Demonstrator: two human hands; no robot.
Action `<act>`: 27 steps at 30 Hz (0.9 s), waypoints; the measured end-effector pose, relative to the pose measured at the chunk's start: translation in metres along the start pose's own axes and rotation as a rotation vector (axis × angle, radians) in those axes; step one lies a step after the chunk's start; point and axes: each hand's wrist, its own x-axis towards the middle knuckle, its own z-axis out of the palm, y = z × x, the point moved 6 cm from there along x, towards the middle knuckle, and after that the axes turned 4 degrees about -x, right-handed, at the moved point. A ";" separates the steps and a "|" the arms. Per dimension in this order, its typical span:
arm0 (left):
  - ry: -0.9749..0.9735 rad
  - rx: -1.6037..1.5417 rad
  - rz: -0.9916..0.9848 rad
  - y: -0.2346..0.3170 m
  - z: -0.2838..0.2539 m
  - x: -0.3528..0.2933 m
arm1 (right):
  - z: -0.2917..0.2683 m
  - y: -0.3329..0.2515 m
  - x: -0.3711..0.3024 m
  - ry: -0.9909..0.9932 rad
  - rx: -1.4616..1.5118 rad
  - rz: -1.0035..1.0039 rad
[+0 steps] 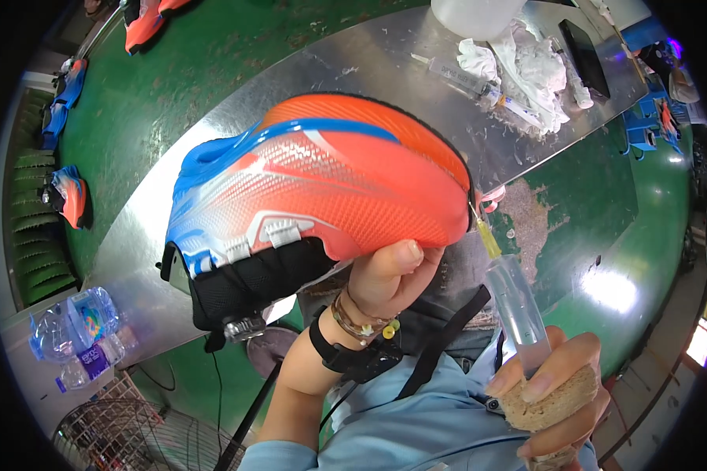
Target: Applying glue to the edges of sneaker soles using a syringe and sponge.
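Observation:
A running shoe (330,188) in orange-red, blue and white lies on its side in front of me, its black collar and tongue toward me. My left hand (397,275) grips it under the toe, thumb on the upper and the other fingers mostly hidden. In my right hand (565,369) is a clear syringe (517,302) with a yellow needle hub (489,238). Its needle tip meets the dark edge of the sole at the toe. A rough tan block (554,399), like a sponge, is also held in the right fingers.
A metal table (291,74) bears crumpled white cloth (530,71), another syringe (459,77), a white container (475,14) and a black flat device (584,59). Plastic bottles (90,322) lie at left, above a wire basket (126,436). More shoes (71,196) stand on a green rack.

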 end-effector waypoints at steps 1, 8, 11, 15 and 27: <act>0.019 0.008 0.033 0.001 0.005 0.001 | 0.002 -0.001 0.004 0.005 -0.002 -0.003; 0.158 0.115 0.095 0.020 0.043 -0.007 | 0.017 0.006 -0.010 0.157 -0.164 0.256; 0.123 0.147 0.035 0.029 0.052 -0.015 | 0.024 0.005 0.000 -0.050 -0.267 0.210; 0.325 -0.029 0.001 0.031 0.057 -0.018 | 0.023 0.007 0.008 -0.199 -0.333 -0.091; 0.460 0.063 -0.035 0.027 0.054 -0.018 | 0.016 0.025 0.001 -0.200 -0.246 -0.213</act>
